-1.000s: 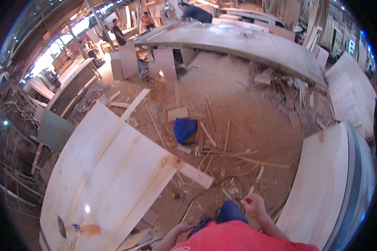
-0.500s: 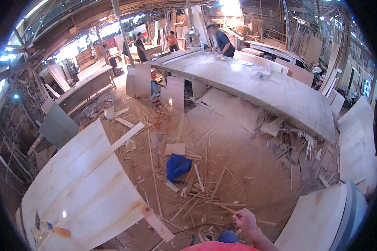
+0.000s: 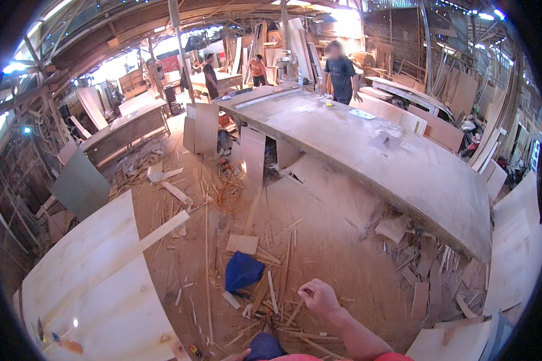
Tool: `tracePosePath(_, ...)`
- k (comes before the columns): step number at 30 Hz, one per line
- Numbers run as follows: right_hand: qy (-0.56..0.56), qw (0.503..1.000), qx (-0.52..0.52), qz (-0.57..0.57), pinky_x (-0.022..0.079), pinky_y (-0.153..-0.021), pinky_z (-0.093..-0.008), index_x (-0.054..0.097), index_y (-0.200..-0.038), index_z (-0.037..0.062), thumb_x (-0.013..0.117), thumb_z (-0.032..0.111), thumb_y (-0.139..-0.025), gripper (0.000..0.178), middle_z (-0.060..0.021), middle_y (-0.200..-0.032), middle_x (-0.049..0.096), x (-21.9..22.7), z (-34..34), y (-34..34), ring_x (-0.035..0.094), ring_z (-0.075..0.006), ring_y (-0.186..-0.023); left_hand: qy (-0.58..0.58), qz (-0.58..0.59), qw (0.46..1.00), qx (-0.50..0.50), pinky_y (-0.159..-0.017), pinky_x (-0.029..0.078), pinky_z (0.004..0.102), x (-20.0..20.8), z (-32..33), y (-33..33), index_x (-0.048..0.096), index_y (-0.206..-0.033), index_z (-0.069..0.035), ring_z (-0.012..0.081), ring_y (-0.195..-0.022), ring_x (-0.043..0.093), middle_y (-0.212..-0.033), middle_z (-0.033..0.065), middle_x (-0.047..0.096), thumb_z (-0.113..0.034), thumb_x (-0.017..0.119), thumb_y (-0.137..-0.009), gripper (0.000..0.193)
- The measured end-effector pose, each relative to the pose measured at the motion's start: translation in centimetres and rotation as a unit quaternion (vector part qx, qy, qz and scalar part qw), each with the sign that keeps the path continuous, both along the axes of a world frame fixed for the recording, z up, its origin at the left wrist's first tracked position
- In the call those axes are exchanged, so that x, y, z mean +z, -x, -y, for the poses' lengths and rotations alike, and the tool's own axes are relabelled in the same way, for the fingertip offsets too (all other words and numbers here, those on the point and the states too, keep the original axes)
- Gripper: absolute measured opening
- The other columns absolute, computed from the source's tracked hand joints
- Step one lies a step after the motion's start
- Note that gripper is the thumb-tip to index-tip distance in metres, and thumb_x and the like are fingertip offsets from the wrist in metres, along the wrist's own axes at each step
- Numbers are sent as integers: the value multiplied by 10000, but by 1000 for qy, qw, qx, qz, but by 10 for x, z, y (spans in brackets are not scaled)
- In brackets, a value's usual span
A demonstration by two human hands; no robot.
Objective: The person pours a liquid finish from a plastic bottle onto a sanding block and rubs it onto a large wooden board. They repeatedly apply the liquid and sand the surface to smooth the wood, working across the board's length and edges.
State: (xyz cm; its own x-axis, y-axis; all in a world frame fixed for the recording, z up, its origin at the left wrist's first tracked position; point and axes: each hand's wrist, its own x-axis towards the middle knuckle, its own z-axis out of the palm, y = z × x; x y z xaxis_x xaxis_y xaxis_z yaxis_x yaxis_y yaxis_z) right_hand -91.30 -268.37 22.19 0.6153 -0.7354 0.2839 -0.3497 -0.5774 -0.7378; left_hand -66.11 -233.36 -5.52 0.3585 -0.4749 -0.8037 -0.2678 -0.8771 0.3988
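My right hand (image 3: 320,296) is held out in front of me above the littered floor, fingers curled together. Whether anything small is inside them is hidden. Only a sliver of my left hand (image 3: 239,355) shows at the lower edge, its fingers out of sight. Beyond the right hand, a crumpled blue cloth or bag (image 3: 244,271) lies on the floor among wood strips. A small tan board (image 3: 242,243) lies just past it. To my left is a large pale plywood sheet (image 3: 96,283), with a long narrow wooden strip (image 3: 162,231) across it.
A long, dusty worktable (image 3: 367,144) runs across the middle to the right; a person in dark clothes (image 3: 341,75) stands at its far side. Two more people (image 3: 258,70) are farther back. Plywood panels (image 3: 515,240) stand at right. Offcuts (image 3: 427,259) litter the floor beneath the table.
My right hand has moved up and left, farther out over the floor. Part of my left hand has come into view. The person at the table has straightened up. My view has shifted.
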Motion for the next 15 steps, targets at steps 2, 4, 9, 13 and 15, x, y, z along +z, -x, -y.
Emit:
tracePosePath(2, 25, 999, 32, -17, 559, -720, -418, 767, -930, 69, 747, 214, -906, 149, -144, -865, 696, -1, 32, -36, 700, -336, -797, -1, -3, 1000, 13, -984, 548, 456, 0, 40, -29, 636, -1387, -23, 375, -1131, 691, -1301, 215, 697, -711, 632, -910, 837)
tracePosePath(4, 22, 995, 38, -91, 558, -743, -455, 768, -930, 78, 717, 261, -914, 191, -149, -887, 714, -13, 65, -56, 699, -362, -820, -14, -2, 1000, 20, -976, 552, 457, 3, 70, -68, 635, -1389, -23, 376, -1123, 695, -1298, 213, 699, -713, 635, -907, 841)
tracePosePath(9, 45, 945, 2, -324, 556, -819, -529, 779, -910, 84, 577, 341, -930, 328, -171, -906, 748, -108, 163, -26, 707, -407, -888, -3, -7, 1000, -8, -958, 565, 461, -8, 194, -184, 631, -1393, -21, 379, -1102, 704, -1288, 208, 705, -716, 642, -900, 852)
tracePosePath(13, -103, 852, -62, -509, 570, -857, -504, 801, -928, 90, 560, 324, -933, 336, -165, -997, 772, -175, 174, 22, 732, -371, -964, 57, 5, 998, 2, -832, 610, 458, 25, 303, -261, 640, -1379, -20, 378, -985, 745, -1224, 193, 731, -708, 689, -862, 862)
tracePosePath(15, -179, 834, -74, -517, 569, -855, -504, 799, -937, 86, 562, 323, -933, 335, -171, -1001, 770, -198, 190, 16, 731, -370, -971, 58, 49, 996, -36, -852, 602, 439, 33, 352, -302, 643, -1369, -8, 350, -1002, 746, -1202, 194, 737, -663, 706, -871, 825)
